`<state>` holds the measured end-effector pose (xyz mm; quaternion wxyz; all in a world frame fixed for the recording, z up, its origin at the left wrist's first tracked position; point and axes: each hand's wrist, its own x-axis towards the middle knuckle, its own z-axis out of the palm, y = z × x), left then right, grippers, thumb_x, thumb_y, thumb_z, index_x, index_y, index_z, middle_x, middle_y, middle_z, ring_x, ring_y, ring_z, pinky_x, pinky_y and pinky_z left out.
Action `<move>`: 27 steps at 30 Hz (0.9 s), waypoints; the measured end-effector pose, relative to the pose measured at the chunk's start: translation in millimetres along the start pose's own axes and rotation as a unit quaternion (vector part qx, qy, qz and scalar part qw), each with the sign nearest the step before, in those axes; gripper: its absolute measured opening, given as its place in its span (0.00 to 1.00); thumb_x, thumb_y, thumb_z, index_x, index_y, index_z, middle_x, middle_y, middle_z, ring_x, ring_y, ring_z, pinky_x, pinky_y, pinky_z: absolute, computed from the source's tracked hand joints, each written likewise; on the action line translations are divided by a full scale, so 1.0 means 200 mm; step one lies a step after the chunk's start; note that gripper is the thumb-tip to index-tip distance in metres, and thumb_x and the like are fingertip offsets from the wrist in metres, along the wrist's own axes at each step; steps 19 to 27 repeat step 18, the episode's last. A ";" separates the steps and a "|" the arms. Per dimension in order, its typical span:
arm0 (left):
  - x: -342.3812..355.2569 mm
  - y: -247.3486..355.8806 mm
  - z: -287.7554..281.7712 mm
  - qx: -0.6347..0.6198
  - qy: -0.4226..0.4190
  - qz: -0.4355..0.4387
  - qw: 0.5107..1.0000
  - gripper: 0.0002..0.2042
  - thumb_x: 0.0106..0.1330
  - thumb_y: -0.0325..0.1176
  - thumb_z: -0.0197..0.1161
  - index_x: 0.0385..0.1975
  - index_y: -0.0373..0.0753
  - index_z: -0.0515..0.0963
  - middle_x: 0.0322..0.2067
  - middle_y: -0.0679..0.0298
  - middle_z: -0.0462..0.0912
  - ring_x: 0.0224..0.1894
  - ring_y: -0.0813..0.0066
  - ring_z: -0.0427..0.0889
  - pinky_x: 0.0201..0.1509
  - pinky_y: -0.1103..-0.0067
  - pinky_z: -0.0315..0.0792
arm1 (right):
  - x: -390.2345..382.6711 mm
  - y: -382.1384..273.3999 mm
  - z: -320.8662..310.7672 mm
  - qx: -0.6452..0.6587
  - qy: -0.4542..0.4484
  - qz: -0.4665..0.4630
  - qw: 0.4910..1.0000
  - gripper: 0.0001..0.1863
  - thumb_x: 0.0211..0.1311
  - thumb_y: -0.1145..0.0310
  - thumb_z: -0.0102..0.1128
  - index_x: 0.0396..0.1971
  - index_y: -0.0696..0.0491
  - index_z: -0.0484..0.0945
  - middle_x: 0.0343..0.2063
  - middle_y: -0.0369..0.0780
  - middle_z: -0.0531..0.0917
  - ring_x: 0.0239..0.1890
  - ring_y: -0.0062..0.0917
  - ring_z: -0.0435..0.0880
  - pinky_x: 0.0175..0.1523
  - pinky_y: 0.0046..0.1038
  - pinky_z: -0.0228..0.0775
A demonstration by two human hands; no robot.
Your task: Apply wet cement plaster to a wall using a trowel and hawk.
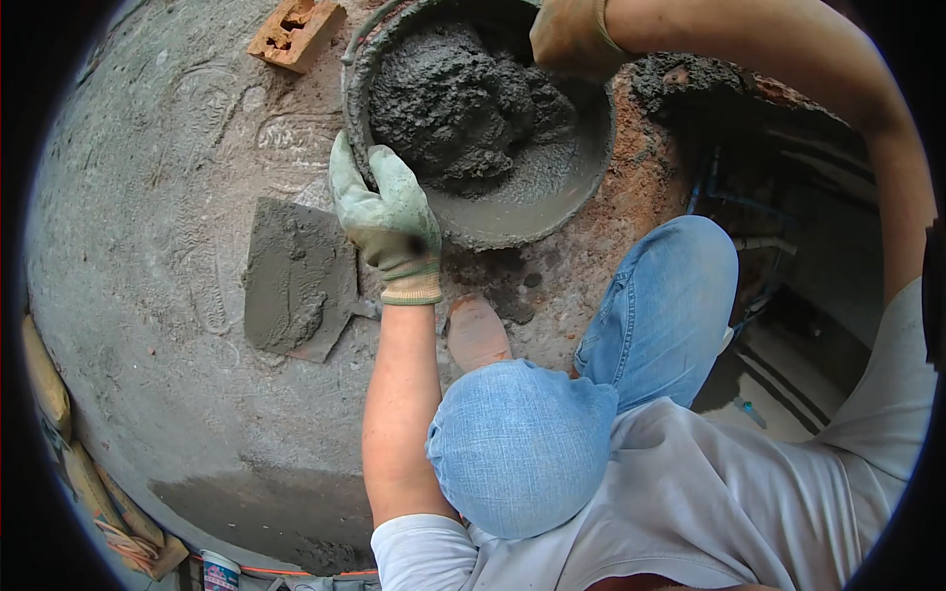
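Note:
A round tub (490, 229) holds a dark heap of wet mortar (443, 98), with a smoother wet patch on its near right side. My left hand (384, 202), in a pale green and tan work glove, grips the tub's left rim, thumb and fingers on either side of the wall. At the far right rim lies my right hand (574, 37), in a brownish glove, curled over the edge; its fingertips are out of sight. Just left of my left wrist, a flat, square-ended blade (296, 281) coated in mortar lies on the ground, its short metal neck pointing toward my forearm.
A hollow orange brick (296, 32) sits beyond the tub's left side. To the right, the ground drops into a dark pit (788, 197) with pipes. My bent knees (522, 448) are close below. Wooden poles (89, 483) and a small pail (220, 571) line the lower left edge.

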<state>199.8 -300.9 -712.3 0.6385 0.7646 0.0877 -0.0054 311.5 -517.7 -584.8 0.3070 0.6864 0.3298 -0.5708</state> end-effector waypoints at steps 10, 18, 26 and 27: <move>-0.01 -0.03 0.01 -0.038 0.015 -0.042 0.998 0.21 0.69 0.31 0.55 0.58 0.25 0.71 0.53 0.45 0.79 0.54 0.56 0.78 0.62 0.70 0.68 | 0.08 -0.03 0.24 -0.005 0.099 0.017 0.995 0.04 0.43 0.72 0.66 0.21 0.56 0.86 0.20 0.44 0.84 0.26 0.35 0.87 0.32 0.34 0.80; 0.00 -0.02 0.01 -0.025 0.006 -0.037 0.999 0.22 0.69 0.34 0.56 0.59 0.26 0.71 0.55 0.45 0.78 0.57 0.54 0.77 0.64 0.69 0.67 | -0.07 -0.17 0.19 -0.060 0.075 0.032 0.995 0.05 0.48 0.70 0.67 0.23 0.57 0.85 0.22 0.45 0.85 0.27 0.36 0.88 0.31 0.35 0.81; 0.00 -0.02 0.01 -0.025 0.006 -0.037 0.999 0.22 0.69 0.34 0.56 0.59 0.26 0.71 0.55 0.45 0.78 0.57 0.54 0.77 0.64 0.69 0.67 | -0.07 -0.17 0.19 -0.060 0.075 0.032 0.995 0.05 0.48 0.70 0.67 0.23 0.57 0.85 0.22 0.45 0.85 0.27 0.36 0.88 0.31 0.35 0.81; 0.00 -0.02 0.01 -0.025 0.006 -0.037 0.999 0.22 0.69 0.34 0.56 0.59 0.26 0.71 0.55 0.45 0.78 0.57 0.54 0.77 0.64 0.69 0.67 | -0.07 -0.17 0.19 -0.060 0.075 0.032 0.995 0.05 0.48 0.70 0.67 0.23 0.57 0.85 0.22 0.45 0.85 0.27 0.36 0.88 0.31 0.35 0.81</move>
